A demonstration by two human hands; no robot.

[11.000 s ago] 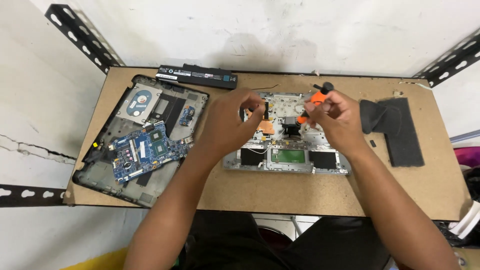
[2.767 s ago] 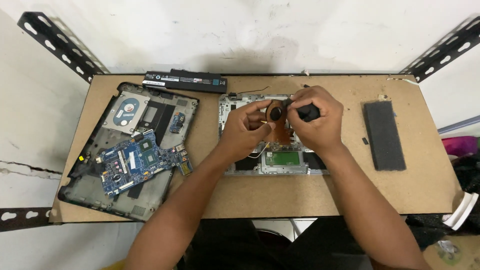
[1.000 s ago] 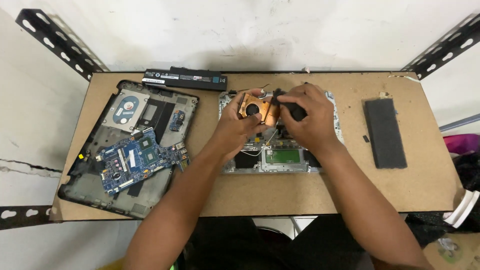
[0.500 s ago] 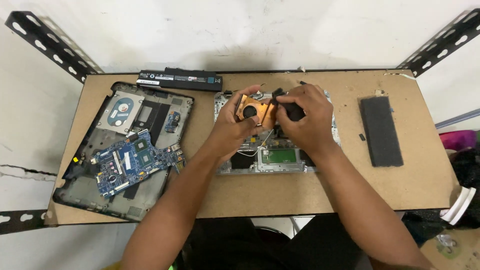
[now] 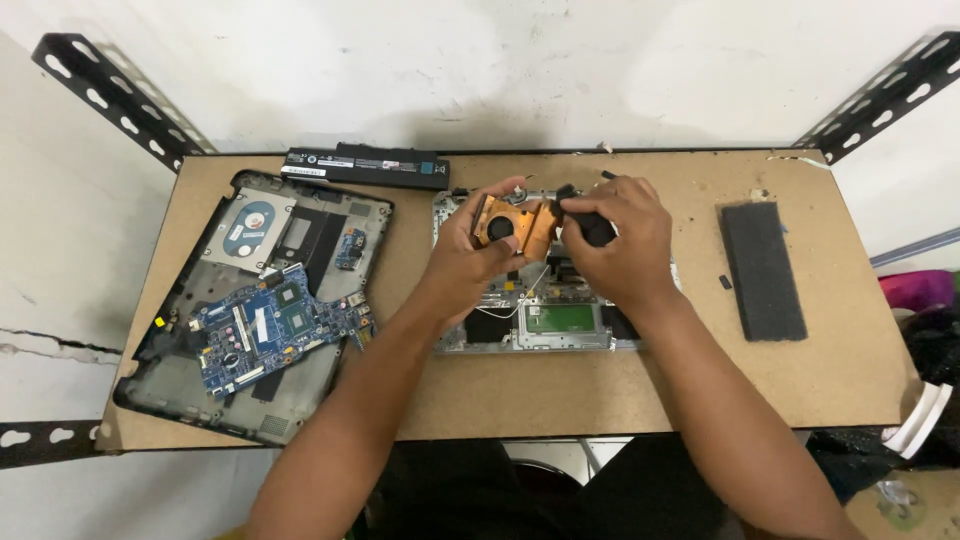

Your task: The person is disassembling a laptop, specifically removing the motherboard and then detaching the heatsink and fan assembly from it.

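Left hand (image 5: 470, 255) fingers gripping copper fan part (image 5: 510, 225) above open laptop shell (image 5: 540, 325), right hand (image 5: 615, 240) fingers closed on black piece (image 5: 597, 230), black battery (image 5: 365, 165) at bench (image 5: 650, 380) rear, white-labelled drive (image 5: 248, 228) left

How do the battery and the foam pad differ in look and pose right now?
The battery is a glossy black bar with labels, lying crosswise along the table's back edge; the foam pad is matte dark grey, unlabelled, lying lengthwise near the right side. The battery is slimmer, the pad broader. The battery touches the laptop base; the pad lies alone. Both are dark, rectangular, flat on the table, and untouched by either hand.
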